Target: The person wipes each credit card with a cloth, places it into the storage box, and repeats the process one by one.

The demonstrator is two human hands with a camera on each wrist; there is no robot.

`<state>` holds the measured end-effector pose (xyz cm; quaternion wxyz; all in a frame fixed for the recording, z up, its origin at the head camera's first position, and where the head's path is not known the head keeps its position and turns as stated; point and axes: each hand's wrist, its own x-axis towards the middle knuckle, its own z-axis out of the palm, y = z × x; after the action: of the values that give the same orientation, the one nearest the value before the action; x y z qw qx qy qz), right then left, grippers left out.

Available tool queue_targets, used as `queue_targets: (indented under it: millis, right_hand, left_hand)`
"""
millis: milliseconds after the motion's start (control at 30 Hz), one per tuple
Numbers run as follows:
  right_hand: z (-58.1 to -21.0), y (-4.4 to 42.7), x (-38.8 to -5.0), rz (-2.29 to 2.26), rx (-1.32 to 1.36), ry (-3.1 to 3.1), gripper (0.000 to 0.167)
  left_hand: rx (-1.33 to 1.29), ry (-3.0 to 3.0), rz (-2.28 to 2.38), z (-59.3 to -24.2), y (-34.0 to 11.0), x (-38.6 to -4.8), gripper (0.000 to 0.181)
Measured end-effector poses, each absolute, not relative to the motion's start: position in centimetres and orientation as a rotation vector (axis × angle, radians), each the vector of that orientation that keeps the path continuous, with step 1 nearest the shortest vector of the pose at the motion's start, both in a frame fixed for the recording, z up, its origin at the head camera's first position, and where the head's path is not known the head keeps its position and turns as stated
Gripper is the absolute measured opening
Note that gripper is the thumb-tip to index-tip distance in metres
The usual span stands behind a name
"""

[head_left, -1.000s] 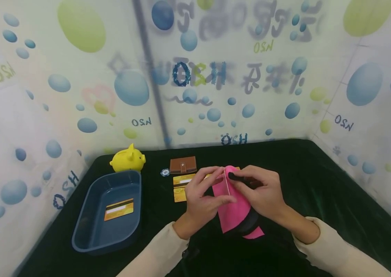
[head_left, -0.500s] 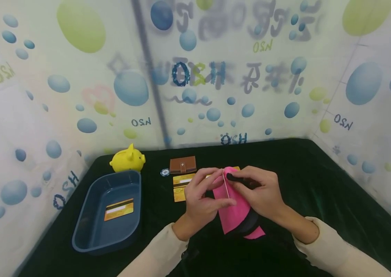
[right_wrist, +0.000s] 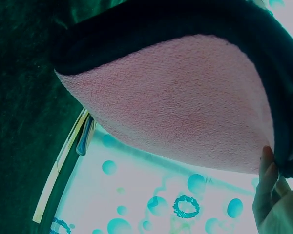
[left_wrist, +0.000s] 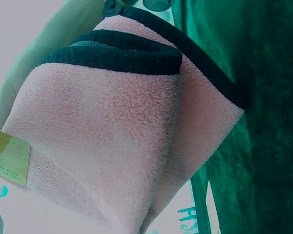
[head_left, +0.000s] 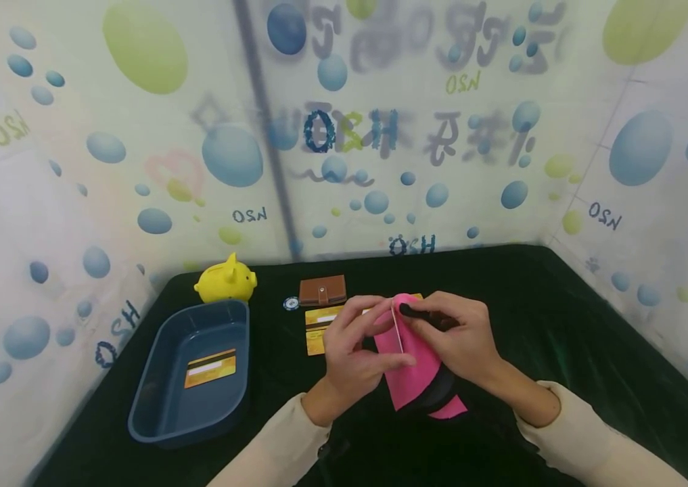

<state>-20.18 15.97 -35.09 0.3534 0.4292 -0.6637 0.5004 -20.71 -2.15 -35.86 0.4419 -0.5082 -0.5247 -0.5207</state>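
Observation:
Between thumb and fingers, my left hand (head_left: 352,345) holds a card, seen nearly edge-on (head_left: 398,328) in the head view. Its gold face with printed digits shows as the card (left_wrist: 12,158) at the left of the left wrist view. A pink cloth with black edging (head_left: 407,379) hangs from my right hand (head_left: 462,331), which pinches it up against the card's right side. Soft pile and dark trim fill much of the left wrist view on the cloth (left_wrist: 102,117). In the right wrist view, fingers (right_wrist: 267,178) grip the cloth's (right_wrist: 185,102) edge.
At left stands a blue tray (head_left: 161,419) with a gold card (head_left: 210,368) inside. Behind it sits a yellow piggy bank (head_left: 224,281). A brown wallet (head_left: 322,291), a poker chip (head_left: 291,304) and gold cards (head_left: 316,343) lie left of my hands on the dark green tablecloth (head_left: 563,338).
Both hands stay almost in place, keeping hold of the card and the cloth. The card's edge and the cloth shift only very slightly.

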Motion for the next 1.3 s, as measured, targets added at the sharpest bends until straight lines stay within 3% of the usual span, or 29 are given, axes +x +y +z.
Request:
queue_targets:
  millis: [500,800,1300]
  right_hand:
    - [-35.3,16.0,-20.3,1.248,1.065,-1.751,0.017]
    - [-35.4,16.2,-20.6,1.177,0.998,-1.879,0.032]
    - [-35.2,16.7,-20.6,1.189,0.961,-1.883,0.03]
  left_hand:
    - [-1.302,-1.207,-1.33,-35.1,-2.5,-20.6,0.064]
    - [-1.329,-1.12,-1.357,-33.8,-3.3,-20.5,0.065]
    - [-1.118,-1.361,-1.253,-31.0,-7.6,-21.1,0.062]
